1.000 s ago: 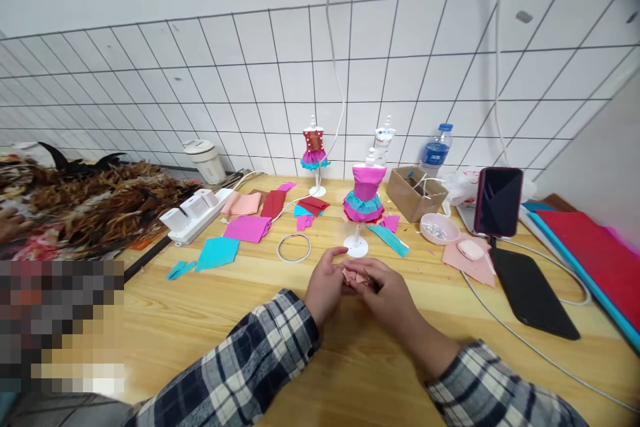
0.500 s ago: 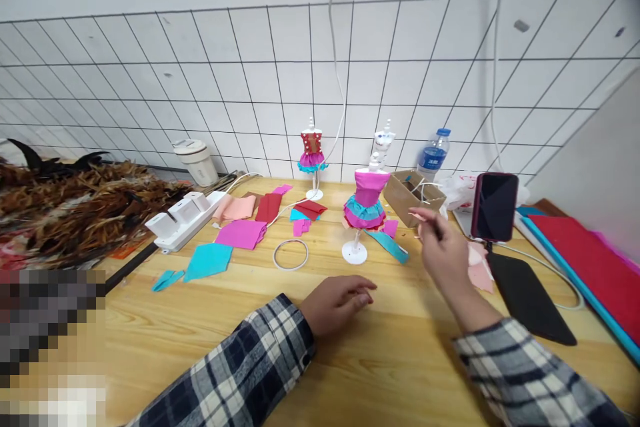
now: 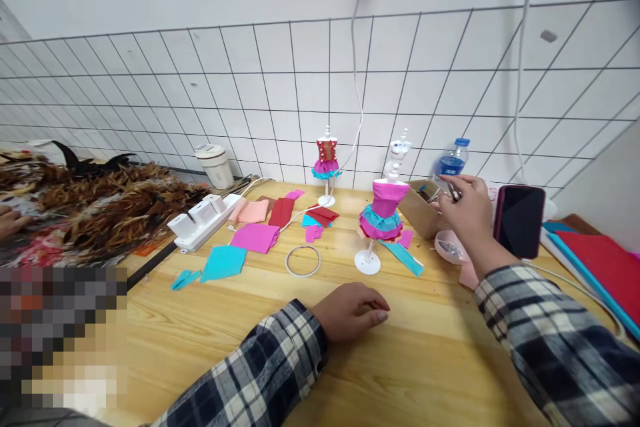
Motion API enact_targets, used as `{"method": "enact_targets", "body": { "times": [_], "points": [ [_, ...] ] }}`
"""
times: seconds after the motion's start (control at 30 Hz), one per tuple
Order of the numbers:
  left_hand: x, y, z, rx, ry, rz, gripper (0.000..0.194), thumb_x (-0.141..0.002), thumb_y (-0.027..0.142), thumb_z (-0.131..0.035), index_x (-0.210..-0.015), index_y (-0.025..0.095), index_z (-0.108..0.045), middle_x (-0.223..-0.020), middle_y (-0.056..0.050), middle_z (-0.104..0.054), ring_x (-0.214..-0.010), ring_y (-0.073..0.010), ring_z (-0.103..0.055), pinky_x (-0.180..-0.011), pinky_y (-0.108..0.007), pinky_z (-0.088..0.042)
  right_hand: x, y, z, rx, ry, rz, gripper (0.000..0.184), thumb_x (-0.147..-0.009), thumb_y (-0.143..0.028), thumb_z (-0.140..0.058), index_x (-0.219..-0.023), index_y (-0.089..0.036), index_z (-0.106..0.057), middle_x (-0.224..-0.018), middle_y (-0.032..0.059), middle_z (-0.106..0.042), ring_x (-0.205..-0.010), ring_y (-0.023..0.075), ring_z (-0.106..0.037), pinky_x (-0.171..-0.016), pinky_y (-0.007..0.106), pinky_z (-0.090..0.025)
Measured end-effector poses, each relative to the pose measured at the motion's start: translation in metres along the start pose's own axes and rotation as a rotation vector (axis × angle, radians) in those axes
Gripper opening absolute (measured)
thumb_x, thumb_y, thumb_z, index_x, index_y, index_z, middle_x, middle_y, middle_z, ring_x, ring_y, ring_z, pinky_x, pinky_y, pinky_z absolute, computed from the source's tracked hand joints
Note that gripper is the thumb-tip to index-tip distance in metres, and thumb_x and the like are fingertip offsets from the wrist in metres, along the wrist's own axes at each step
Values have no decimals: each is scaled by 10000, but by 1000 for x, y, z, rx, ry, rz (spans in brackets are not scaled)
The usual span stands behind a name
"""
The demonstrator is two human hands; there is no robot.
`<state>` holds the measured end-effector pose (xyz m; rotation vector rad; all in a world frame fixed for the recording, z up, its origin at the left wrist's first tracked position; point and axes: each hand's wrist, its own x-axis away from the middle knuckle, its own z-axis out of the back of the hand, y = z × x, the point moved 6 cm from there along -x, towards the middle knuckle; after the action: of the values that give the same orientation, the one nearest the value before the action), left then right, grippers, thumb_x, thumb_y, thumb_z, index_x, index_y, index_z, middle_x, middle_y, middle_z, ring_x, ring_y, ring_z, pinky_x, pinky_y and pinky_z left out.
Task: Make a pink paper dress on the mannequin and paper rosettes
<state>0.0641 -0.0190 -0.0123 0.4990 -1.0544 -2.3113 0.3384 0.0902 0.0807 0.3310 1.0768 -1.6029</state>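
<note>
My right hand (image 3: 465, 207) hangs over the cardboard box (image 3: 423, 210), its fingers pinched round a small dark thing that I cannot make out. On the wooden table rests my left hand (image 3: 353, 310), loosely curled, with a gap between thumb and fingers and nothing seen in it. The nearest small white dress form (image 3: 367, 262) wears a magenta top (image 3: 389, 199) and a ruffled turquoise and magenta skirt (image 3: 380, 221). A turquoise fabric strip (image 3: 406, 259) lies beside its base. Below my right hand stands a round pink dish (image 3: 450, 248) of small shiny bits.
Farther back stand a dress form in red and magenta (image 3: 327, 153) and a white one (image 3: 401, 147). Fabric pieces (image 3: 224, 262), a white ring (image 3: 303, 261) and a power strip (image 3: 207, 227) lie left. A phone (image 3: 519, 220) stands right; brown feathers (image 3: 125, 203) fill the far left.
My right hand has moved up and away, over the box, uncovering the pink dish. My left hand stays on the table, its fingers more curled. The view has shifted left.
</note>
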Motion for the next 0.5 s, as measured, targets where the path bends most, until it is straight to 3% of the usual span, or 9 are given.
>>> {"method": "enact_targets", "body": {
  "times": [0.07, 0.13, 0.2, 0.27, 0.37, 0.5],
  "points": [
    [-1, 0, 0, -1, 4, -1, 319, -904, 384, -509, -1050, 163, -686, -992, -83, -730, -932, -187, -661, -840, -277, -480, 26, -14, 5, -74, 4, 91, 324, -817, -327, -562, -1082, -206, -703, -1024, 91, -671, -931, 229, -621, -816, 346, -481],
    [-1, 0, 0, -3, 5, 0, 321, -904, 385, -509, -1053, 161, -685, -987, -83, -729, -926, -185, -661, -836, -275, -479, 54, -18, -6, -113, -129, 103, 284, -860, -355, -530, -990, -189, -720, -901, 72, -707, -808, 204, -642, -745, 317, -496],
    [-2, 0, 0, -7, 3, -1, 323, -902, 384, -511, -1053, 157, -686, -977, -85, -728, -921, -184, -661, -831, -273, -479, 79, -18, -25, -54, -296, 109, 281, -879, -328, -510, -1008, -197, -722, -969, 71, -726, -872, 215, -657, -751, 311, -498],
    [-2, -1, 0, -6, 5, 1, 327, -902, 383, -511, -1054, 152, -686, -974, -89, -728, -918, -185, -660, -824, -271, -479, 98, -15, -46, 61, -461, 152, 339, -878, -219, -477, -1147, -237, -683, -1146, 55, -696, -998, 219, -645, -773, 303, -489],
    [-2, -1, 1, 6, 13, 13, 331, -905, 384, -507, -1054, 148, -685, -970, -92, -727, -904, -187, -664, -815, -272, -481, 107, -9, -65, 204, -610, 174, 416, -874, -162, -459, -1216, -300, -652, -1140, 51, -691, -917, 214, -666, -672, 291, -467],
    [-2, -3, 1, 36, 30, 29, 323, -904, 395, -511, -1041, 162, -688, -946, -81, -732, -882, -187, -668, -807, -277, -483, 101, -9, -55, 235, -576, 152, 338, -912, -229, -457, -1159, -261, -686, -1001, 80, -688, -802, 194, -655, -584, 273, -427]
  ]
}}
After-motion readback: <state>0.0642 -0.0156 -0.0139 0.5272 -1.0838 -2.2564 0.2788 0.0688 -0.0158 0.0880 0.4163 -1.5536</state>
